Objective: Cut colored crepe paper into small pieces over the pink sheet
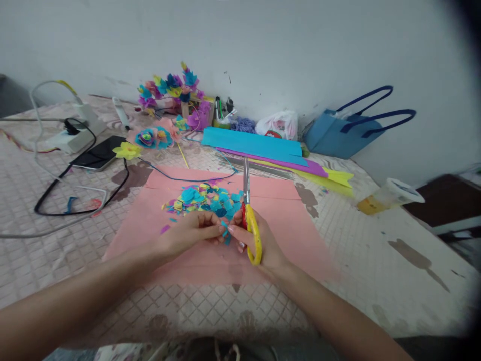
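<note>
Blue paper (pixel 225 228) between the fingers (pixel 213 231)

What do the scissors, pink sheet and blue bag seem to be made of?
Scissors: metal blades, by their grey shine; smooth yellow handle, probably plastic. Pink sheet: matte, likely paper, lying thin and flat. Blue bag: matte, flat-sided, perhaps felt; unclear.

The diamond-patterned tabletop (pixel 30 260) bears a pink paper sheet (pixel 293 225), a smartphone (pixel 98 153), a white power strip (pixel 71 140), a blue tote bag (pixel 336 136) and a plastic cup (pixel 389 197) holding orange liquid.
</note>
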Motion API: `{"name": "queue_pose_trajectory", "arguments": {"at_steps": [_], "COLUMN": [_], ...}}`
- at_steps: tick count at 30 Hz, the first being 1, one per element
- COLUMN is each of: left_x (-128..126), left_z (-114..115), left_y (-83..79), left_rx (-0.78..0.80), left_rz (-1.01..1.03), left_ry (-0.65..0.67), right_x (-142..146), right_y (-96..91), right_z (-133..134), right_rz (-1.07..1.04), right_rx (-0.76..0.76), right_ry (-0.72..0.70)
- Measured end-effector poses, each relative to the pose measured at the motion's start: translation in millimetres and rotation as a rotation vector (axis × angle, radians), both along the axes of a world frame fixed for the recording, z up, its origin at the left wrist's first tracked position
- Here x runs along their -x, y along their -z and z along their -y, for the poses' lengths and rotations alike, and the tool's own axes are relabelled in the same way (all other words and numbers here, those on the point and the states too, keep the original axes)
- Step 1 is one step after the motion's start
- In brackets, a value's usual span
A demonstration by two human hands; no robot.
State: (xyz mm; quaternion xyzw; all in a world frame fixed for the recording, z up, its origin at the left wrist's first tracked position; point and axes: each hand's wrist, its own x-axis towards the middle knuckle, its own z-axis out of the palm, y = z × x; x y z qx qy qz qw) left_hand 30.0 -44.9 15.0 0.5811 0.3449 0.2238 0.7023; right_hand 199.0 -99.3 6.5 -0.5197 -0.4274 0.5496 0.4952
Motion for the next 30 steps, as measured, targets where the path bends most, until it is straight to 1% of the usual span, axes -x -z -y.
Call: {"name": "queue_pose_trajectory", "arguments": {"at_steps": [3, 6, 10, 12, 14, 18, 20, 24, 30], "left_x": [3, 10, 19, 23, 27, 32, 33, 36, 40], "left_z": [-4, -12, -22, -26, -28, -31, -33, -36, -39], "left_y": [-3.5, -9.9, -16.8, -18.8, -20.8, -25.8, -27.4, -27.1, -26.3], "left_rx": [0.016, -0.021, -0.04, -0.026, -0.02, -0.038, -0.041, -0.017, 0.012], "left_rz": [-0.005, -0.012, -0.014, 0.01, 0.035, 0.069, 0.089, 0.108, 0.117], "left_ry": [0.008, 0.018, 0.017, 0.029, 0.046, 0.059, 0.047, 0.009, 0.004], "right_x": [-3, -10, -22, -25, -27, -30, -31, -32, -33], "right_y": [-3.8, -8.1, -10.0, -12.0, -15.3, -19.8, -20.9, -23.6, -24.8], "right_z": [1, 2, 4, 5, 6, 5, 5, 7, 8], "right_rz": [0.0, 0.055, 0.201, 0.264, 0.313, 0.284, 0.318, 0.395, 0.41], "right_rx": [0.0, 0.017, 0.043, 0.018, -0.009, -0.015, -0.005, 0.015, 0.022], "right_ry": [-0.045, -0.128, -0.271, -0.354, -0.371, -0.443, -0.46, -0.491, -0.518]}}
